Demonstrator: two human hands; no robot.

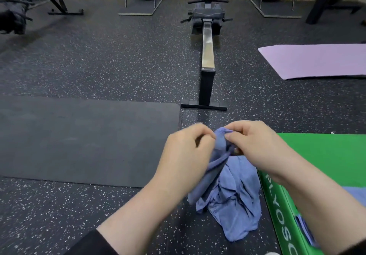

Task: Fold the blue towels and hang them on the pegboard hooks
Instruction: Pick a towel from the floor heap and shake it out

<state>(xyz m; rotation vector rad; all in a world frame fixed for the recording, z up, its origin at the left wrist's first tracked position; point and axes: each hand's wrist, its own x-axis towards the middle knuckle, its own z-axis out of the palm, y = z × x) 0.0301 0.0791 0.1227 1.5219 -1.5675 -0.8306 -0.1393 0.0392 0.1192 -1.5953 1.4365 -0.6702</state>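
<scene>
towel: a blue towel (231, 187) hangs crumpled in the lower centre of the frame, above the speckled floor (103, 60); whether its lowest part touches the floor I cannot tell.

top of towel: one bunched edge is lifted up between the two hands, a little below the middle of the frame.

long axis: from the held edge the cloth runs down, toward the bottom of the frame and slightly right; it is not spread out.

left grip: the left hand (188, 155) has curled fingers that pinch the upper left side of the bunched edge.

right grip: the right hand (255, 145) pinches the same edge from the right, thumb and fingers closed on the cloth.

hands to each other: very near, with only the small knot of cloth between them. Both are equally near the towel.

coming move, my judgement: the hands should slide apart along the top edge to find the corners, so the towel opens flat before folding.

second towel: more blue cloth (354, 195) shows at the right edge, on the green box (324, 155).

around: a black mat (79, 139) lies left, a rowing machine (207, 56) above centre, a purple mat (316, 60) upper right.

pegboard: not seen here.
</scene>
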